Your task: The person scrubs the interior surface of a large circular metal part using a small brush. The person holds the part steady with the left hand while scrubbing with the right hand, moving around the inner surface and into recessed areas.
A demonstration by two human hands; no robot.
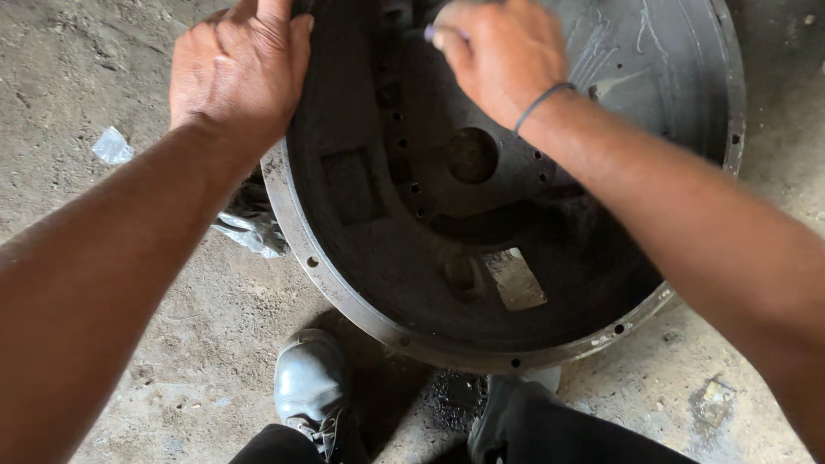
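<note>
Left forearm (pixel 94 283) nearest; left hand (pixel 236 73) fingers pressed together, gripping the round metal housing (pixel 387 258) rim. Right hand (pixel 498 56) pinches a small purple-tipped object (pixel 430 34) (too small to identify) inside.

— Entry, location type: what do I log from my remote seat?

— I read it as a mechanical repair workshop, rough and floor-level. Evidence: bare concrete floor (pixel 155 344), dusty, stained dark with oil beneath the work. One large cast-metal housing (pixel 481 198), round, grimy, with a bolt-hole flange, resting directly on that floor. Crumpled plastic sheet (pixel 249 225) at the housing's left edge; a scrap of plastic (pixel 112 146) further left. One worn black work shoe (pixel 308 378).
</note>
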